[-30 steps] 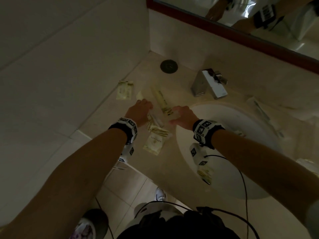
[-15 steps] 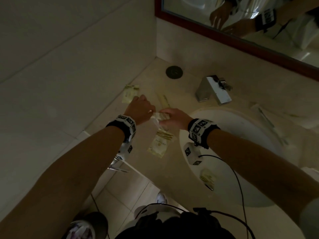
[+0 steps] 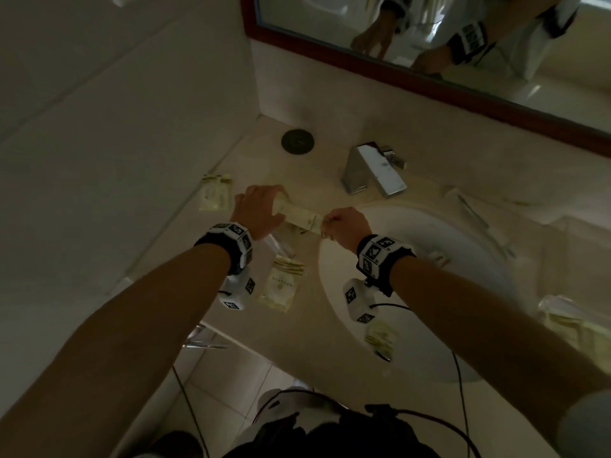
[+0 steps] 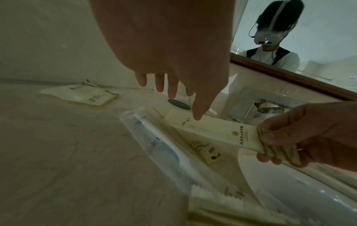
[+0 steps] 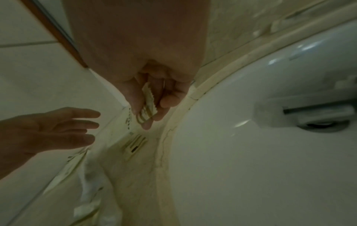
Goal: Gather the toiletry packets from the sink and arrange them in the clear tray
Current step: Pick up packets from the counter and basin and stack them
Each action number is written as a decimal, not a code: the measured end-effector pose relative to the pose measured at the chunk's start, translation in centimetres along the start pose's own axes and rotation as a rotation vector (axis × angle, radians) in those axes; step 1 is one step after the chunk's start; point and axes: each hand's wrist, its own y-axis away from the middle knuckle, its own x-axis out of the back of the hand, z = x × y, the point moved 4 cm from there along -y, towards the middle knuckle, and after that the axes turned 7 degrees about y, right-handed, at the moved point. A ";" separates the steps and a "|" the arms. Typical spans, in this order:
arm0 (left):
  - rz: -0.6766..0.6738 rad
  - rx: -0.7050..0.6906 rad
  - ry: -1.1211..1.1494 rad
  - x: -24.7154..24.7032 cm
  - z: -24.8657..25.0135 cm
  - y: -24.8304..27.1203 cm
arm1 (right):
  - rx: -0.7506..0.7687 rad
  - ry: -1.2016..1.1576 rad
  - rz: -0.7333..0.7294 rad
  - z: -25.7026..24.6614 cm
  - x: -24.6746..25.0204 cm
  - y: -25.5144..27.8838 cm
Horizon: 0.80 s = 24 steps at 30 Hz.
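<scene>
A long cream toiletry packet hangs level above the counter, left of the sink. My right hand pinches its right end between thumb and fingers. My left hand is at the other end with fingers straight; only its thumb tip touches the packet. Below lie a clear-wrapped toothbrush and a striped packet. More packets lie by the wall, at the counter front and in the sink bowl.
A chrome faucet stands behind the sink, a dark round disc in the corner. A wrapped toothbrush lies on the right of the counter. A clear container holding pale packets shows at the right edge. The mirror hangs above.
My right hand has drawn the long packet out of the pile and raised it. My left hand has let go of the pile and spread its fingers at the packet's far end.
</scene>
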 end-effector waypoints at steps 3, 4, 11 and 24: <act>-0.108 0.013 -0.083 -1.0 0.1 -1.5 | -0.075 -0.076 0.030 1.2 0.1 -0.3; -0.157 0.000 -0.115 -1.3 0.4 -1.9 | -0.097 -0.097 0.027 1.5 0.0 -0.4; -0.379 -0.110 -0.382 -2.4 2.2 -4.3 | -0.156 -0.053 -0.086 2.7 0.3 -1.4; -0.384 -0.195 -0.454 -2.9 2.9 -5.4 | -0.197 0.004 -0.083 5.4 1.2 -1.3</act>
